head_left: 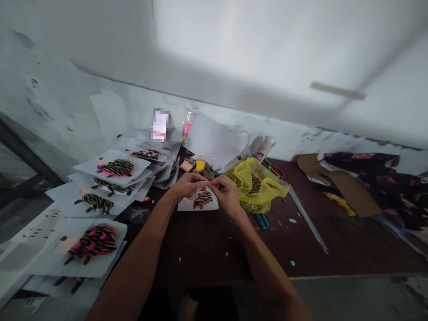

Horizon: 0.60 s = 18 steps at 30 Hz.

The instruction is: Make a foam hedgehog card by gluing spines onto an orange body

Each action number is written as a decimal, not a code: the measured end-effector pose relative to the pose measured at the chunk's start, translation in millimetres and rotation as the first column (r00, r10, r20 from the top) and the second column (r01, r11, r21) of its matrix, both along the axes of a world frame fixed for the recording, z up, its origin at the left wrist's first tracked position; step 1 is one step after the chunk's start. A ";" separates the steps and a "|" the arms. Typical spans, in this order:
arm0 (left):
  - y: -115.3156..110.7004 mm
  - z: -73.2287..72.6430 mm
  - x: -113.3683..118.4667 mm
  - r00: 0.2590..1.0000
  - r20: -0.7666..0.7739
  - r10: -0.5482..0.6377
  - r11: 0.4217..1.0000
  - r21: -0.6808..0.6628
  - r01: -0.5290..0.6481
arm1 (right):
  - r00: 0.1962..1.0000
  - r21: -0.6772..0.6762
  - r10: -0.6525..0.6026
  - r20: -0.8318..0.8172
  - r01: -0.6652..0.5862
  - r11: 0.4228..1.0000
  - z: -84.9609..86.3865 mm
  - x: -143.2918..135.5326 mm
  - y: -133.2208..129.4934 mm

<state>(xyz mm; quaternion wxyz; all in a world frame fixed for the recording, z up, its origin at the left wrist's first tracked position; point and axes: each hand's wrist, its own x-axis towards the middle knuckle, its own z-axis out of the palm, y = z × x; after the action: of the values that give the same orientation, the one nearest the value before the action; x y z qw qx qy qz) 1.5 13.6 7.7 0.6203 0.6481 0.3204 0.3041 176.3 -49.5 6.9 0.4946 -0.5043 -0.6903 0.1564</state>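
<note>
Head view shows the hedgehog picture (pixel 203 199) lying on the table (pixel 200 249), just below and between your hands, its long side running left to right; neither hand is clearly nearer. Your left hand (pixel 187 185) and right hand (pixel 226 192) have fingertips pressed together, meeting above it (whatever they pinch is too small to tell). Beside your right hand, a yellow bag (pixel 274 189) holds dark sticks (pixel 256 185).

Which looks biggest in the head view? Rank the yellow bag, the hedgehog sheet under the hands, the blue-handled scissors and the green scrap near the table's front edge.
1. Yellow bag
2. Hedgehog sheet, partly covered
3. Blue-handled scissors, judged by the visible part
4. Green scrap, clearly smallest
</note>
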 end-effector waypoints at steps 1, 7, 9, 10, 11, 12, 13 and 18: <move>0.2 0.4 -0.2 1.000 0.002 0.010 1.000 -0.001 -0.010 | 1.000 0.001 0.003 -0.003 -0.003 1.000 0.1 -0.6 -0.2; -1.0 4.1 -1.2 0.997 -0.026 0.069 0.997 -0.020 -0.069 | 0.998 -0.011 0.042 -0.037 -0.042 0.999 0.2 -2.8 -0.4; -1.2 4.2 -1.4 0.998 -0.030 0.049 0.999 -0.020 -0.049 | 0.998 0.000 0.053 -0.040 -0.053 0.999 0.5 -3.7 -0.5; -1.2 3.9 -1.4 0.999 -0.030 0.032 0.999 -0.017 -0.032 | 0.998 0.007 0.054 -0.039 -0.054 0.999 0.7 -4.1 -0.6; -1.2 3.5 -1.3 0.999 -0.028 0.016 1.000 -0.012 -0.017 | 0.998 0.013 0.052 -0.036 -0.052 0.999 0.8 -4.4 -0.7; -1.1 3.1 -1.3 1.000 -0.027 0.004 1.000 -0.009 -0.004 | 0.998 0.016 0.050 -0.031 -0.049 0.999 0.8 -4.4 -0.7; -1.1 2.8 -1.2 1.000 -0.028 -0.002 1.000 -0.007 0.002 | 0.999 0.017 0.047 -0.026 -0.047 0.999 0.7 -4.1 -0.7; -1.7 3.9 -1.3 0.998 -0.058 0.011 1.000 0.004 -0.011 | 0.999 0.025 0.027 0.033 -0.028 0.999 -2.0 -1.7 -0.2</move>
<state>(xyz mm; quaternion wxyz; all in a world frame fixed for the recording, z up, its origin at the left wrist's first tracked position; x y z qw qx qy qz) 0.2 11.8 11.6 0.6078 0.6561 0.3412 0.2893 174.6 -49.7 4.9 0.4876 -0.4910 -0.7070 0.1461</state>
